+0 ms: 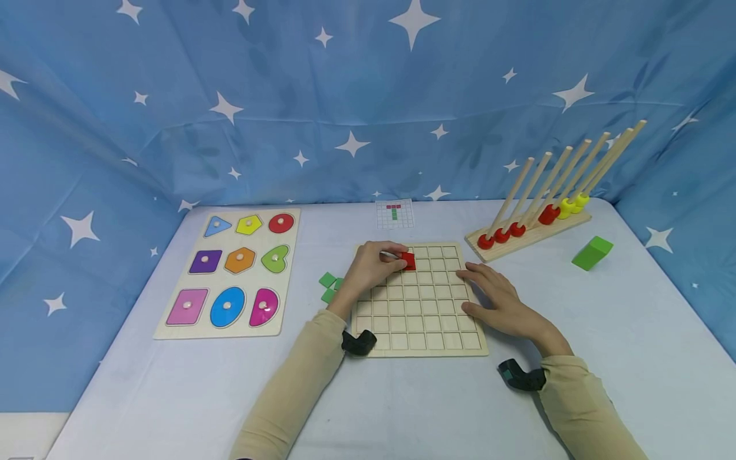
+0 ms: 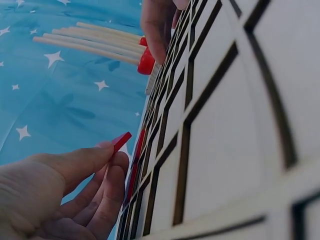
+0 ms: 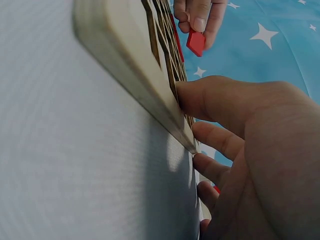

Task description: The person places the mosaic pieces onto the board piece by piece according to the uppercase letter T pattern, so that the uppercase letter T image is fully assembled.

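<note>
My left hand (image 1: 372, 263) pinches a red square tile (image 2: 121, 142) between thumb and fingers, tilted just above the wooden grid board (image 1: 425, 324). Beneath it, other red tiles (image 2: 132, 181) lie in cells along the board's far side; the hand partly hides them in the head view. On the board's right edge rests my right hand (image 1: 501, 301), fingers spread and holding nothing. Its thumb (image 3: 210, 97) touches the top of the rim in the right wrist view. Green square tiles (image 1: 328, 280) lie left of the board, partly behind the left forearm.
Behind the board lies a pattern card (image 1: 405, 222) with red and green squares. A shape puzzle board (image 1: 195, 271) is at left. At right stand a peg rack (image 1: 489, 252) with red and yellow beads and a green block (image 1: 592, 253). A starry curtain (image 1: 368, 96) backs the table.
</note>
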Motion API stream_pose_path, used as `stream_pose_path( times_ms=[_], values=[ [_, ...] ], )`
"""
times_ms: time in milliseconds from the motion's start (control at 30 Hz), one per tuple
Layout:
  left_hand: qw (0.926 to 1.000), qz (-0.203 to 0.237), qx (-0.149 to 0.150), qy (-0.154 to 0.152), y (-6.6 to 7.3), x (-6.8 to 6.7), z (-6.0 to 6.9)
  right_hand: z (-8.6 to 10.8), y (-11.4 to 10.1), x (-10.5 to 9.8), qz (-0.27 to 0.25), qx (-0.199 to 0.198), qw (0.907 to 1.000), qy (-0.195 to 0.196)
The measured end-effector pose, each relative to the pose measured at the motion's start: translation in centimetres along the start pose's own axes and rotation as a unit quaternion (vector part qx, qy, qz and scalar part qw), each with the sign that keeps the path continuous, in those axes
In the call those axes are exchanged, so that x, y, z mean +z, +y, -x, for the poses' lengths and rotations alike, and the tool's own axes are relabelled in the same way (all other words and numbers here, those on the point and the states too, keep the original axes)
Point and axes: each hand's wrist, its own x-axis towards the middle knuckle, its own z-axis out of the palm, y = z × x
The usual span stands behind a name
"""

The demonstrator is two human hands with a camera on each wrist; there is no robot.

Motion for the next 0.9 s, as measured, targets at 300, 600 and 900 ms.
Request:
stream_pose_path(
  times_ms=[300, 600, 900],
  values=[
    [0.9995, 0.012, -0.024, -0.016, 1.1, 0.1, 0.2, 0.0, 0.0, -0.1, 0.003, 0.001, 1.0000, -0.003],
    [0.9989, -0.011, -0.015, -0.043, 1.3, 1.4, -0.3, -0.1, -0.1, -0.1, 0.002, 0.008, 1.0000, -0.005],
    [0.9932, -0.113, 0.024, -0.005, 2.1, 2.4, -0.9, 0.0, -0.4, -0.1, 0.008, 0.022, 0.9997, -0.007]
  ],
)
